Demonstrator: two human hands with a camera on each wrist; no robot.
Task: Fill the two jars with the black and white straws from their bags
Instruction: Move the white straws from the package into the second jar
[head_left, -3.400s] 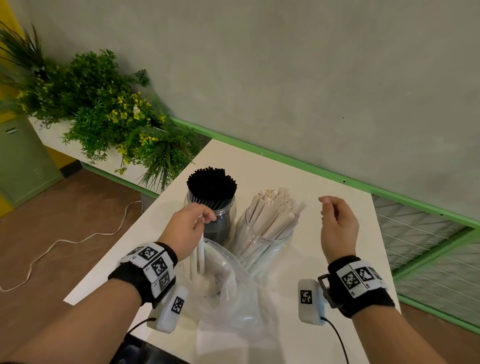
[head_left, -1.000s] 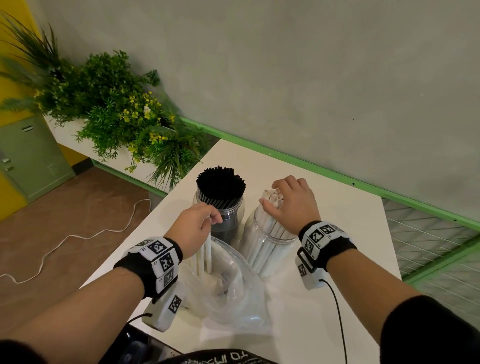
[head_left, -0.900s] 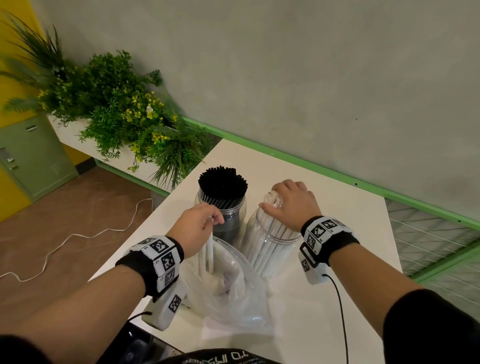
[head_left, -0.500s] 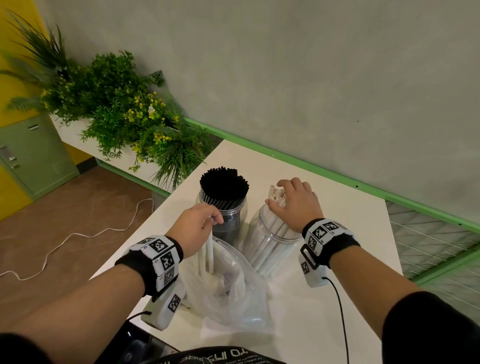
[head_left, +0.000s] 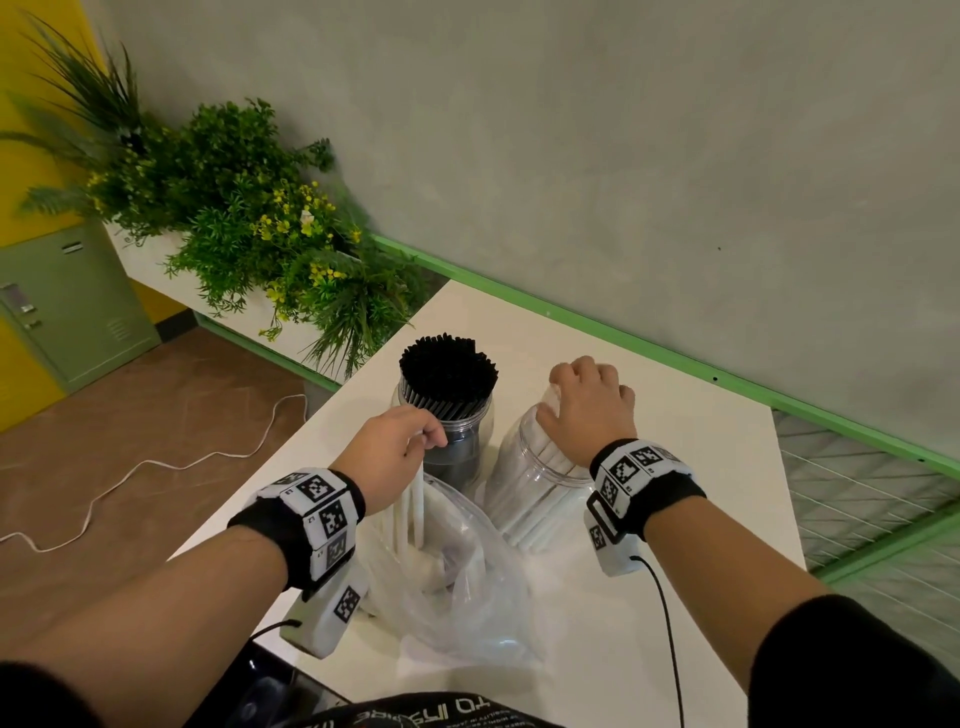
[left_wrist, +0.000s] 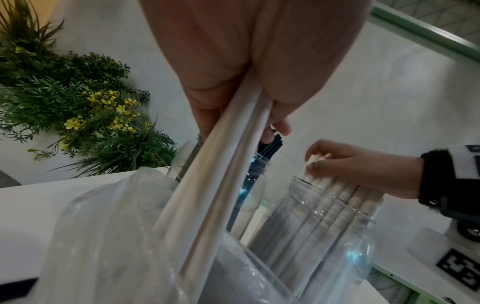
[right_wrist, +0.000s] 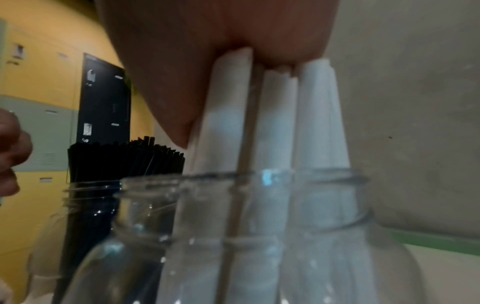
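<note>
Two clear jars stand side by side on the white table (head_left: 701, 467). The left jar (head_left: 467, 447) is packed with black straws (head_left: 447, 366). The right jar (head_left: 535, 483) holds white straws (left_wrist: 337, 197). My right hand (head_left: 563, 397) sits on top of that jar, its fingers curled round the straws' upper ends (right_wrist: 262, 115). My left hand (head_left: 426, 441) grips a few white straws (left_wrist: 215, 185) that rise out of a clear plastic bag (head_left: 467, 582) in front of the jars. The lower ends of these straws stay inside the bag.
A planter of green plants with yellow flowers (head_left: 249, 228) stands left of the table. A grey wall with a green rail (head_left: 675, 358) runs behind it. A white cable (head_left: 156, 467) lies on the brown floor. Green lockers (head_left: 67, 306) stand far left.
My right hand came down from the air onto the white straws in the right jar and gathered them upright. Over the last second it only shifted slightly. My left hand has kept its hold.
</note>
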